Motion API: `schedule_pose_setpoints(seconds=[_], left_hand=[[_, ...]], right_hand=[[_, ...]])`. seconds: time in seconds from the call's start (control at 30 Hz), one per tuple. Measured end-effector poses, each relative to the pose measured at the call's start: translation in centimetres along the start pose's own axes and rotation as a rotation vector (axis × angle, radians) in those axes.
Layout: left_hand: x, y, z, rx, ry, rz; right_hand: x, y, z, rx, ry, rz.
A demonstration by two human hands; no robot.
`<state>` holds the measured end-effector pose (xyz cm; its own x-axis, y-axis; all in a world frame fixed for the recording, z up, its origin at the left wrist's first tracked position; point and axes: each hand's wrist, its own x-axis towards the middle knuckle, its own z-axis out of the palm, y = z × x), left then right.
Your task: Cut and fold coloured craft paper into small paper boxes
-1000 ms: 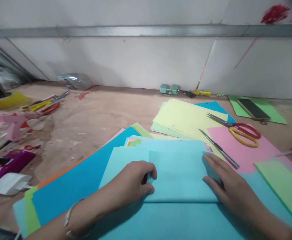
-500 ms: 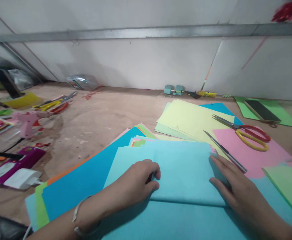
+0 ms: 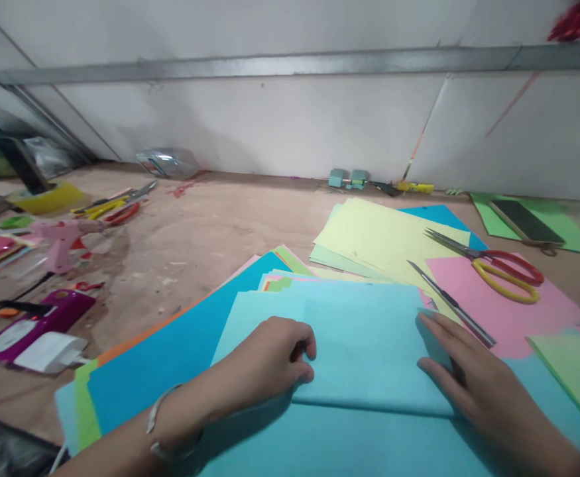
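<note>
A folded sheet of light blue paper (image 3: 364,344) lies in front of me on a larger light blue sheet (image 3: 349,444), its thick fold along the near edge. On the folded sheet's left part rests my left hand (image 3: 280,354), fingers curled and thumb apart from the index finger. My right hand (image 3: 461,364) lies at the sheet's right edge, fingers stretched out and thumb spread, touching the paper. Neither hand visibly pinches it. Under and left of it fan out coloured sheets, with a dark blue sheet (image 3: 170,358) on top.
To the right lie a craft knife (image 3: 451,303), scissors (image 3: 498,265) on pink paper (image 3: 498,324), yellow sheets (image 3: 384,232) and a phone (image 3: 527,222). At left are a pink glue gun (image 3: 58,242), a purple power strip (image 3: 65,318), a white plug (image 3: 51,352) and pliers (image 3: 120,205).
The view has shifted slightly, so things at the sides appear a little farther right. Both hands stay at nearly the same places on the folded paper.
</note>
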<state>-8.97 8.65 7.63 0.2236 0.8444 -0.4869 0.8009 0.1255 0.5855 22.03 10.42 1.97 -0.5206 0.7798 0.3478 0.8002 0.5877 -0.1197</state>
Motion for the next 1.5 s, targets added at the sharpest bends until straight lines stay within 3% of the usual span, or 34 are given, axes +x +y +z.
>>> schedule_pose_setpoints(seconds=[0.3, 1.33, 1.5], left_hand=[[-0.9, 0.6, -0.4, 0.059, -0.004, 0.060], [-1.0, 0.7, 0.0, 0.289, -0.009, -0.003], [-0.8, 0.3, 0.5, 0.346, 0.047, 0.137]], right_hand=[[0.2, 0.0, -0.5, 0.003, 0.007, -0.043], [-0.9, 0.5, 0.1, 0.070, -0.064, 0.053], [-0.6, -0.1, -0.3, 0.050, -0.098, 0.086]])
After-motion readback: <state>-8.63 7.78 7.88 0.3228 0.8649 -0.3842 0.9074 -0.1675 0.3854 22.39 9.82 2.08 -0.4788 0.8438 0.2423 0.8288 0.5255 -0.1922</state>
